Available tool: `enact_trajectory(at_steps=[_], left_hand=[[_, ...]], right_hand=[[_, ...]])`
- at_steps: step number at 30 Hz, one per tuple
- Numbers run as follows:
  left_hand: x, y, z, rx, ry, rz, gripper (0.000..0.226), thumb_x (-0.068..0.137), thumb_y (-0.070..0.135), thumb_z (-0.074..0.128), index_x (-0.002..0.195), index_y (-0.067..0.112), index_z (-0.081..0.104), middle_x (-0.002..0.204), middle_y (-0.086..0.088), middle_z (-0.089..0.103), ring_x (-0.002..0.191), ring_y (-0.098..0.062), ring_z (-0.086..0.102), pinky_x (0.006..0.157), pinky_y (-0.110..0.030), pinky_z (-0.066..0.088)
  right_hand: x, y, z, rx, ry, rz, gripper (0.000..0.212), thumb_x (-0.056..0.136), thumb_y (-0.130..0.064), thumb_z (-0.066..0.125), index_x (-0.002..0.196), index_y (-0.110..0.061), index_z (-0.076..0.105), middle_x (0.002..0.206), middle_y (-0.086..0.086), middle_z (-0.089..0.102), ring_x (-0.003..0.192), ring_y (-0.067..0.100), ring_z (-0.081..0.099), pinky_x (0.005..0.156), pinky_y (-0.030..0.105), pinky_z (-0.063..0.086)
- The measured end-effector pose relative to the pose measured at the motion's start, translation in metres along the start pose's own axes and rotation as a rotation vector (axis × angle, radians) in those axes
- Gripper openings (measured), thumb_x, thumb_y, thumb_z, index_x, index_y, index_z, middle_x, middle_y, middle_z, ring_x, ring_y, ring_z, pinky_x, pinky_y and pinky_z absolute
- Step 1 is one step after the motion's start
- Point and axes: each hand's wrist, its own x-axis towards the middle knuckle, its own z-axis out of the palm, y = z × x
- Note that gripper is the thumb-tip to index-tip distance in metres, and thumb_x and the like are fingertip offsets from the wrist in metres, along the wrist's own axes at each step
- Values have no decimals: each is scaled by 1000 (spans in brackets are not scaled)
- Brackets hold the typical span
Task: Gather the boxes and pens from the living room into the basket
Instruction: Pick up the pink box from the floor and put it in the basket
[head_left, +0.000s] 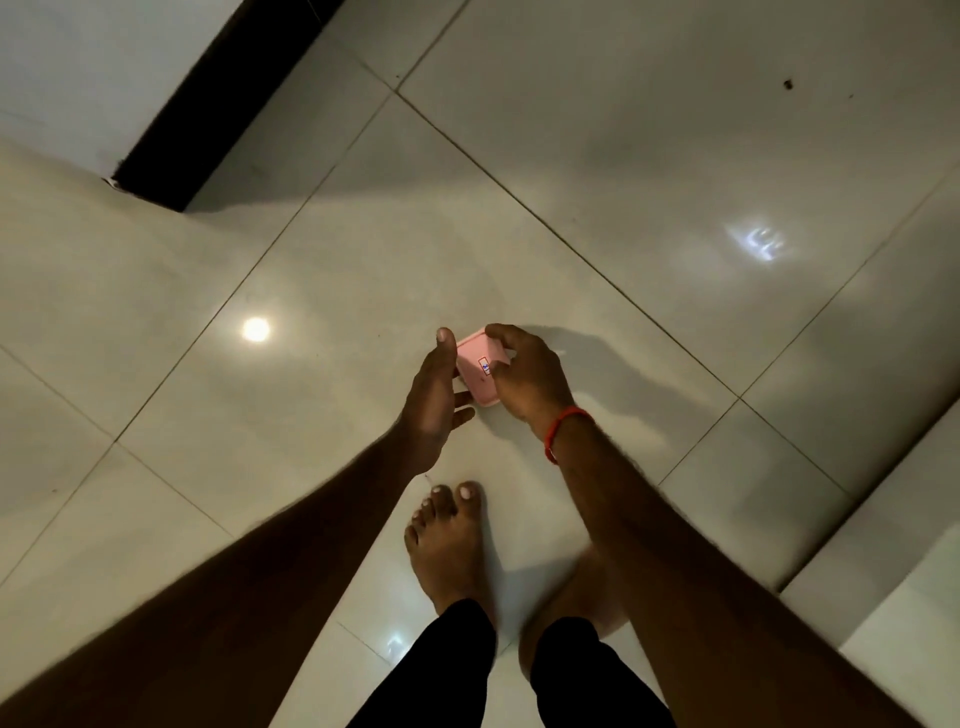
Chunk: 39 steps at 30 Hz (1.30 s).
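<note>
Small pink rectangular box (475, 371) gripped by curled fingers of R hand (530, 379); L hand (431, 405) fingers straight, pressed to its side.

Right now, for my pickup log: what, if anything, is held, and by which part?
A pink box: right hand grips its right edge; open left hand touches its left edge.
</note>
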Motion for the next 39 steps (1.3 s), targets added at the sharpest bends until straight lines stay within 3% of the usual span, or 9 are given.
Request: enact_trajectory(at_steps=[3,6,12,16,19,23,28,33,39], left_hand=[[-17,12,2,13,4,3,62,97,72,17,128,34,56,135,0,57,123,-28,59,108,-45,45],[-43,28,4,25,6,8,49,96,73,17,104,47,58,126,5,58,112,-22,63,102,-44,47],[-112,60,16,32,6,98,53,102,60,22,124,28,59,130,-6,63,111,-28,67,86,-37,59],[-167,85,41,68,73,157,58,105,53,26,125,12,62,119,-14,70,101,-35,72,86,-54,58],[-205,99,58,74,136,170,53,104,55,32,119,14,61,110,-12,72,97,-43,70,71,-43,52],[-245,119,67,53,105,157,38,104,46,41,121,19,61,106,-1,75,87,-26,76,62,-29,57],[-292,137,79,168,74,240,29,103,34,51,128,21,58,116,-5,71,88,-25,76,60,-26,58],[-357,168,99,285,83,355,25,96,24,65,120,23,59,117,5,68,89,-18,76,63,-25,60],[-444,216,93,332,43,412,13,98,21,62,111,21,62,108,-7,72,75,-29,76,65,-35,63]], right_hand=[[-15,-8,-7,-39,18,-38,51,90,-6,65,138,-15,52,138,10,55,127,28,52,97,40,51],[-36,-18,-19,-67,43,-50,57,85,-5,72,137,-16,53,136,9,56,126,28,53,98,42,53],[-101,-48,-47,-217,66,-108,71,75,-31,84,135,-28,47,141,4,45,128,25,41,97,46,52],[-161,-73,-64,-312,174,-268,62,82,-28,74,135,-35,43,143,-2,33,129,20,31,96,41,49],[-200,-89,-82,-284,216,-317,76,72,-16,77,136,-35,41,145,-4,27,133,14,25,94,28,51],[-235,-100,-113,-223,248,-336,82,70,-11,77,135,-38,36,144,-6,24,132,13,24,86,13,43],[-269,-111,-148,-301,295,-313,73,80,-23,77,137,-34,33,141,0,30,129,19,39,87,25,57],[-330,-147,-189,-307,343,-351,68,78,-28,77,131,-37,35,139,-1,37,126,18,40,96,27,51],[-416,-207,-233,-254,346,-348,70,80,-27,74,136,-36,32,144,-4,28,128,14,38,94,18,51]])
